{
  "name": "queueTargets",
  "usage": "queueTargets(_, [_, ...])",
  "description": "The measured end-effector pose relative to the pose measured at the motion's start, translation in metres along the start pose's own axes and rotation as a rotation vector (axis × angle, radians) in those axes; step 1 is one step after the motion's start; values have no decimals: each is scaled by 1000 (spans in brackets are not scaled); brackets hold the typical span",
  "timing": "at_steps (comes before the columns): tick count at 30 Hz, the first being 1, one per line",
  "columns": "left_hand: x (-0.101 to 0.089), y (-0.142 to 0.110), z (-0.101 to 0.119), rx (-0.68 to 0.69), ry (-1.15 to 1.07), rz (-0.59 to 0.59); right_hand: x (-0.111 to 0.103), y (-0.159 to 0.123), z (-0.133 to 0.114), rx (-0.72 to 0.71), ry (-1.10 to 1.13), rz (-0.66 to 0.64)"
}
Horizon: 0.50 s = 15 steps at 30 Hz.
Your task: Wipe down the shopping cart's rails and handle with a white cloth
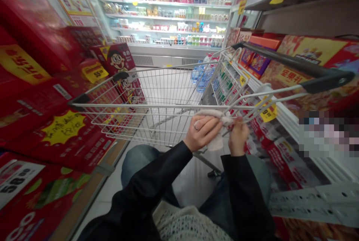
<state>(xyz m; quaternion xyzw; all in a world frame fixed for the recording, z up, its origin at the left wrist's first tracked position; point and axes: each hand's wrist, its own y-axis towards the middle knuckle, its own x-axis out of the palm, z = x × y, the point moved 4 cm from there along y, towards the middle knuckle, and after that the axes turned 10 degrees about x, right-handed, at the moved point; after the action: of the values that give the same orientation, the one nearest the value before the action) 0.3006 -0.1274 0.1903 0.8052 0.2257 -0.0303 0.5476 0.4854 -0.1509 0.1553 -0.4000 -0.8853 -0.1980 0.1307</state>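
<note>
black sleeves [154,177] come nearest, leading from six o'clock over denim knees [137,158] to four o'clock, where two hands meet at a pale cloth [215,142]. the left hand [203,130], a ring on one finger, has bent fingers closed together over the cloth; the right hand [239,136], just beside it, curls its fingers narrow by the cloth's bunched end, though whether they pinch it cannot be told. the cloth lies against the near side of a wire cart [140,105], by its top rail. it looks light, limp and soft, nothing to break, so it should fold easily around thin wire yet might snag; a gathered wad under the fingertips would probably serve better than a loose corner. the cart's dark handle [294,65] juts between two and three o'clock. red boxes [30,102] crowd nine o'clock, and farther on bottled water [200,78] stands between one and two, before a lit chiller [168,50] at twelve.
</note>
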Motion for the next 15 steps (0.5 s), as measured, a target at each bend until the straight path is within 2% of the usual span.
queueTargets(3, [0, -92, 13, -41, -41, -148, 3, -8, 20, 54, 75, 3])
queueTargets(5, [0, -155, 24, -122, -73, -373, 4, -6, 21, 54, 95, 23])
queueTargets(7, [-6, -204, 33, -227, -92, -497, 3, 0, 18, 40, 84, 56])
queueTargets(8, [-9, -219, 38, -262, -96, -525, 1, 3, 16, 32, 71, 73])
queueTargets(10, [-12, -230, 43, -284, -102, -538, -2, 8, 14, 18, 52, 100])
queueTargets(11, [-11, -225, 42, -281, -111, -538, -3, 10, 14, 13, 49, 106])
queueTargets(13, [-6, -193, 34, -238, -127, -482, -5, 14, 14, 3, 58, 105])
queueTargets(15, [-1, -138, 19, -150, -113, -327, -7, 17, 14, -14, 63, 103])
